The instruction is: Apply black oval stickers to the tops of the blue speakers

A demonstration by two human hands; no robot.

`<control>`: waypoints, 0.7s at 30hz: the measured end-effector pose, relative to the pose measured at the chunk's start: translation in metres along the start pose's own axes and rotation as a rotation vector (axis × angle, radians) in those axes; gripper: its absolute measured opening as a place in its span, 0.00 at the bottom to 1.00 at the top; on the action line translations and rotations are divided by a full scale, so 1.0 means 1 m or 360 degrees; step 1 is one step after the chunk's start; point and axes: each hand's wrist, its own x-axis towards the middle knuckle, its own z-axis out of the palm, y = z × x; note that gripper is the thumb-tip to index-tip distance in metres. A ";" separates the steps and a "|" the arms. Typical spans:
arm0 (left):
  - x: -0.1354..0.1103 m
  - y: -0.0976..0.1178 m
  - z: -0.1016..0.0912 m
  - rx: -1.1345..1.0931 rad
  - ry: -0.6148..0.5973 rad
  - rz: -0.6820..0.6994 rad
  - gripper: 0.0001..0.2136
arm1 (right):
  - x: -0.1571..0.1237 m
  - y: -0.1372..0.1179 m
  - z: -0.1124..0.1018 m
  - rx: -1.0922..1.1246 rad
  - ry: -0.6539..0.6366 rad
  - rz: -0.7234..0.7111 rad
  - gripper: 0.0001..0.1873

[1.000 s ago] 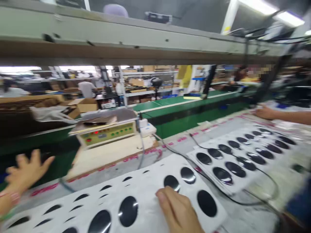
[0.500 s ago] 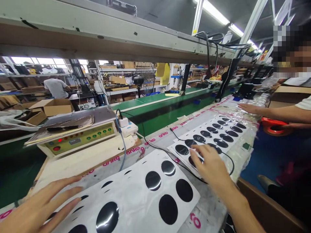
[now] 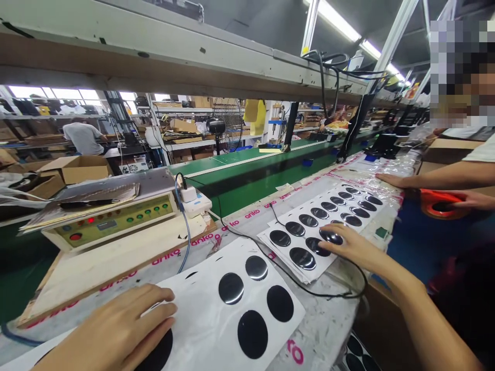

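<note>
My left hand [image 3: 119,330] lies flat on the near white sheet [image 3: 209,319], which carries several glossy black oval pads [image 3: 231,288]; its fingers cover one pad. My right hand [image 3: 350,246] reaches to the right onto a second stack of white sheets [image 3: 286,252] with several black ovals, fingertips on one oval [image 3: 330,236] at its near edge. Neither hand grips anything. A black cable [image 3: 320,293] runs between the two sheets and loops beside my right wrist.
A beige test box with red and green lights [image 3: 112,219] sits on a board at the back left. A green conveyor belt [image 3: 247,170] runs behind the bench. Another person's hands [image 3: 390,179] rest at the right, near an orange tape roll [image 3: 439,202].
My left hand slid right onto the near sheet and now covers an oval. My right hand moved right along the second stack onto an oval near its edge.
</note>
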 end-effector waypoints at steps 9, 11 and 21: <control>0.063 0.033 -0.005 -0.0341 -0.0239 0.0095 0.16 | -0.034 -0.075 0.018 0.0200 -0.0451 -0.0277 0.31; 0.078 0.044 0.000 -0.0453 -0.0335 0.0079 0.14 | -0.032 -0.072 0.019 0.0220 -0.0423 -0.0252 0.30; 0.178 0.087 0.069 -0.0420 -0.0451 0.0423 0.09 | -0.064 -0.025 0.011 0.0063 -0.0221 -0.0283 0.24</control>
